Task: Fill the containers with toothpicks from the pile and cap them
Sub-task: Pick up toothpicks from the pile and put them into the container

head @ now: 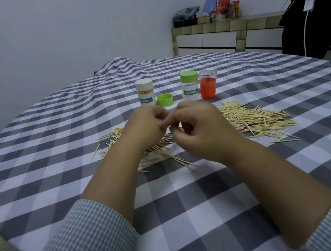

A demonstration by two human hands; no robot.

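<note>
Hands: while I work over the pile, my left hand (146, 126) and right hand (198, 126) meet, fingers curled; whether they pinch toothpicks, I cannot tell.
Toothpicks (255, 119): scattered beneath and right of my hands, within reach.
Containers: white-capped container (145, 92), green-capped container (190, 86), orange container (208, 84) beyond my hands.
Loose green cap (165, 99): between them, waiting.
</note>
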